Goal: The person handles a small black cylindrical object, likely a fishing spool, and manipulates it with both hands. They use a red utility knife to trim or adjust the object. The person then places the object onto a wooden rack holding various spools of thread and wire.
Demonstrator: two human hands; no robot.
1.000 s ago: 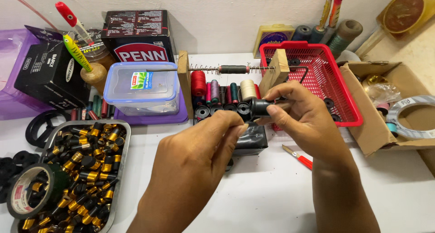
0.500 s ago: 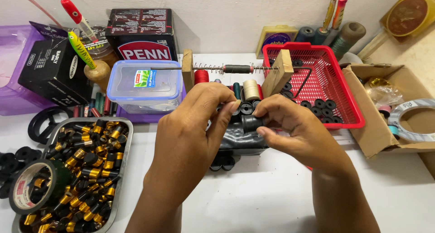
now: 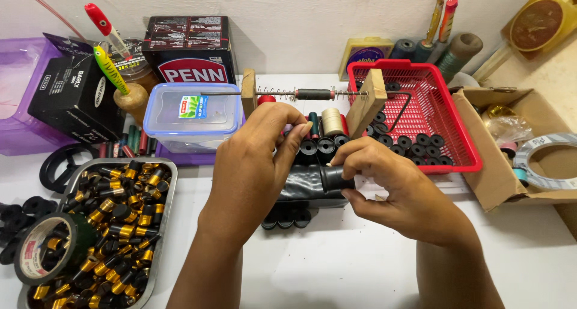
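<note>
While hands sat higher by wooden winding jig (image 3: 312,96) a second ago, both dropped lower now. Left hand (image 3: 255,162) curled over black sleeve (image 3: 306,183), right hand (image 3: 390,186) pinching small black spool (image 3: 332,178) at sleeve's end, just above white desk (image 3: 336,261). Looks like fitting stage.

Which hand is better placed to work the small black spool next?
Probably the right hand: its fingertips pinch the small black spool. The left hand rests over the black block.
</note>
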